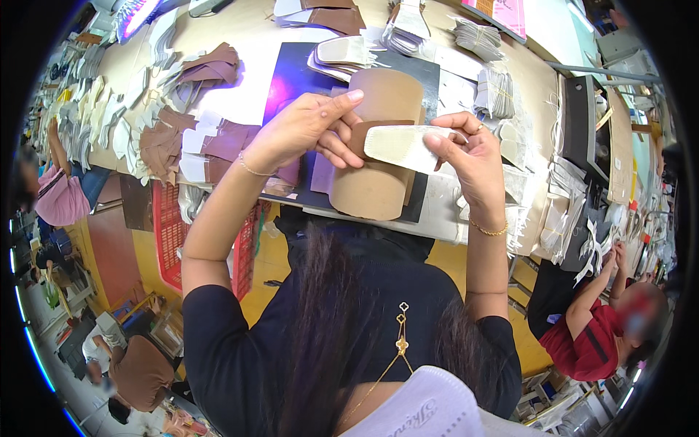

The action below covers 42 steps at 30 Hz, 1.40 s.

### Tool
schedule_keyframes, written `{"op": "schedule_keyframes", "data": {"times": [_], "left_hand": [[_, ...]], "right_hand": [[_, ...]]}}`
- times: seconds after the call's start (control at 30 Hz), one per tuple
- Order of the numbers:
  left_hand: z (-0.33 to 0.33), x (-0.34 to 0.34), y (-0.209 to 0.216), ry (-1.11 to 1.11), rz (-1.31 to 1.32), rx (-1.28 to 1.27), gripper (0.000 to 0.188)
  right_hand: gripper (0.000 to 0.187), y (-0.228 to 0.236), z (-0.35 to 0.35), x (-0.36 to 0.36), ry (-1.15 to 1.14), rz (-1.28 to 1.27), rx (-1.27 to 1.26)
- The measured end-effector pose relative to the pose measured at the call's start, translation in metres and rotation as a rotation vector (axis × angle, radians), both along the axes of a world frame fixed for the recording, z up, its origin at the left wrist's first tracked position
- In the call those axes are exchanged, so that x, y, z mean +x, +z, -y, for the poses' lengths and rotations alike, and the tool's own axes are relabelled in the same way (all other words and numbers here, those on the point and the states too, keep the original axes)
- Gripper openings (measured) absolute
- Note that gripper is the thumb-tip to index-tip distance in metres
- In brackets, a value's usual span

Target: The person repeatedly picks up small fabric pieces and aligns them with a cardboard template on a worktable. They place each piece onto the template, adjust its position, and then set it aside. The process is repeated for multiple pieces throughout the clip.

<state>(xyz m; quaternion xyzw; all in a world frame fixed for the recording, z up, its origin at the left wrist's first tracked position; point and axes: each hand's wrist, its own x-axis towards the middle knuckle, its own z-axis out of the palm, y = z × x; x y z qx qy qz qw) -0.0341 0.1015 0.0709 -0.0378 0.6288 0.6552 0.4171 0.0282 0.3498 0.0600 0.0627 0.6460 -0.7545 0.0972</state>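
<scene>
A tan cylinder-shaped form point(371, 193) lies on a dark board point(291, 76) in front of me. Over it is a white tapered piece point(399, 146) with stitching along its edge, joined to or lying on a brown piece point(357, 137); I cannot tell which. My right hand point(466, 149) pinches the white piece's right end between thumb and fingers. At the brown end, my left hand point(317, 131) has its thumb raised and its fingers stretched apart. Those fingertips are beside or touching the brown edge.
Stacked white pieces point(342, 54) stand just behind the form. Brown pieces point(212, 64) and tied bundles point(495, 93) cover the table around the board. A red basket point(166, 237) is below the table edge at left. Co-workers sit on both sides, one in a red top point(586, 349).
</scene>
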Motion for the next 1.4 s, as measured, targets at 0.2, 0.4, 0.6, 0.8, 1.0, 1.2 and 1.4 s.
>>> {"op": "schedule_keyframes", "data": {"times": [0.2,0.4,0.6,0.8,1.0,1.2,1.4], "left_hand": [[0.001,0.001,0.002,-0.029,-0.004,0.015,0.057],[0.000,0.002,-0.001,0.005,-0.027,0.008,0.052],[0.003,-0.002,-0.002,-0.106,-0.034,0.013,0.049],[0.003,-0.003,-0.003,-0.129,-0.019,0.011,0.031],[0.003,-0.004,-0.004,-0.160,-0.045,-0.006,0.025],[0.003,-0.004,-0.007,-0.162,-0.044,-0.052,0.022],[0.003,-0.002,-0.013,-0.133,-0.039,-0.008,0.023]], "right_hand": [[0.026,-0.001,0.009,-0.011,0.053,0.032,0.107],[0.026,-0.004,0.010,-0.013,0.063,0.044,0.132],[0.024,-0.004,0.011,-0.014,0.073,0.038,0.160],[0.024,-0.001,0.013,-0.014,0.077,0.034,0.179],[0.031,-0.007,0.011,-0.011,0.056,-0.012,0.218],[0.046,-0.036,0.013,-0.012,0.055,0.039,0.093],[0.057,-0.019,0.012,-0.006,-0.106,-0.350,0.614]]}}
